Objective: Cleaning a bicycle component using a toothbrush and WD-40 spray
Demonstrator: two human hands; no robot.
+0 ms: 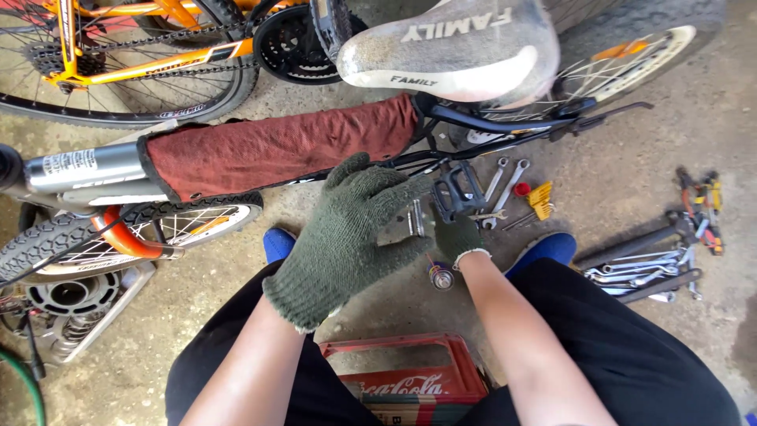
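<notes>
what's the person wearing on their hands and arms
Both hands wear dark olive-green knitted work gloves with pale edging at the cuffs: left hand, right hand. The forearms are bare, with no sleeves, watch or bands in view.
</notes>
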